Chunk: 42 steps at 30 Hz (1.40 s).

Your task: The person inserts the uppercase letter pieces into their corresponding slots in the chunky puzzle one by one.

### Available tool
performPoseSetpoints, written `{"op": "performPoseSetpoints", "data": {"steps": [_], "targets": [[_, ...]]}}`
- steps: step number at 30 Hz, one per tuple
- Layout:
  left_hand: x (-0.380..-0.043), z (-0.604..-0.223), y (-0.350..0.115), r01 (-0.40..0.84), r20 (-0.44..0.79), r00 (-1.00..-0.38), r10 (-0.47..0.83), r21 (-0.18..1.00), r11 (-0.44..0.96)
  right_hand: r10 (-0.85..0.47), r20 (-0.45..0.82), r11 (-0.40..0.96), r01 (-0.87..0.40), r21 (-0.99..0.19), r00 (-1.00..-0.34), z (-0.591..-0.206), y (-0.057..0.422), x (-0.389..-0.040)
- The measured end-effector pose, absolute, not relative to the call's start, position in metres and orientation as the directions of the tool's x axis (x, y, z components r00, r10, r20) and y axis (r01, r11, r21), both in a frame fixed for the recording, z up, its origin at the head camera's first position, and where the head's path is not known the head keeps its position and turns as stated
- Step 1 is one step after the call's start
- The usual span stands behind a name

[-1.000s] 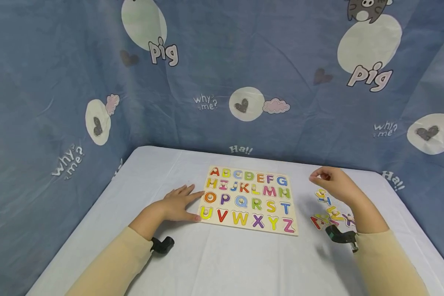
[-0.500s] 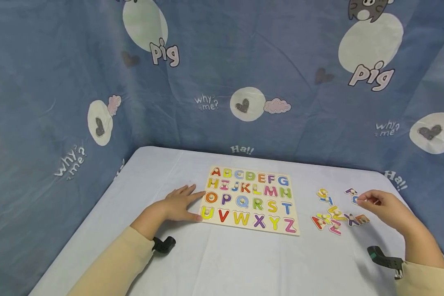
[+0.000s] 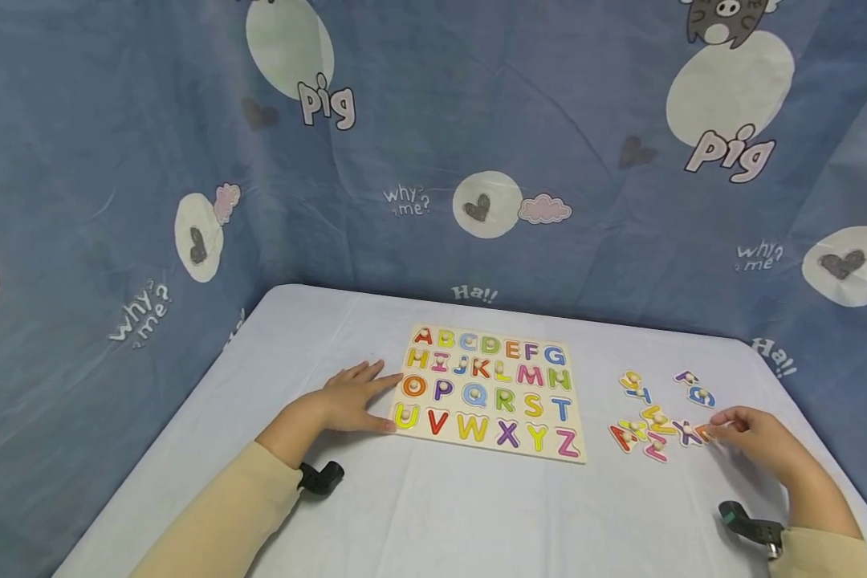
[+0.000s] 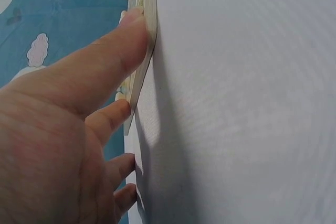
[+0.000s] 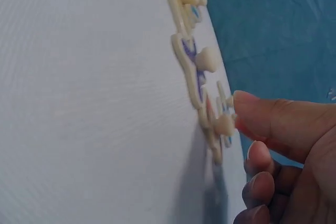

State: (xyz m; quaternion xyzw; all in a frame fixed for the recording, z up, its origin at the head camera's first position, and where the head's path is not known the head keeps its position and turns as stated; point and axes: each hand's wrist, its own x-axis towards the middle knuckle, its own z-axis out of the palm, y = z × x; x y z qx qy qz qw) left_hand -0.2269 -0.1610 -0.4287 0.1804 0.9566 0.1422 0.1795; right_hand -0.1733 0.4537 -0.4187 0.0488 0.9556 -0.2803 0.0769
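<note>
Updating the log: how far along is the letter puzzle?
Looks done: A, O and R, among others, sit in the board, knobs up. In hand: the right hand is at a loose orange piece; can't tell if its grip has closed. The left hand rests at the board's edge. Remaining, if letters are going in: loose F, G and X; the V slot shows no knob.

Blue fabric is hanging behind, parading pale ovals, grey hearts and "pig" lettering! Below, a white-covered surface is stretching wide, rounding off at its far corners.
</note>
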Motion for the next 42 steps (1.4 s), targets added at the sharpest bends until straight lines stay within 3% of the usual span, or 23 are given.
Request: {"op": "performPoseSetpoints", "data": {"steps": [17, 27, 42], "targets": [[-0.228, -0.432, -0.162, 0.301, -0.284, -0.872, 0.399, 0.333, 0.894, 0.073, -0.198, 0.854, 0.164, -0.494, -0.977, -0.428, 0.455, -0.177], [-0.227, -0.429, -0.161, 0.295, -0.285, -0.874, 0.394, 0.334, 0.895, 0.051, -0.215, 0.840, 0.158, -0.519, -0.975, -0.408, 0.446, -0.183], [-0.226, -0.427, -0.160, 0.293, -0.287, -0.874, 0.392, 0.331, 0.897, -0.181, -0.123, 0.794, -0.071, -0.603, -0.976, -0.355, 0.366, -0.221]]}}
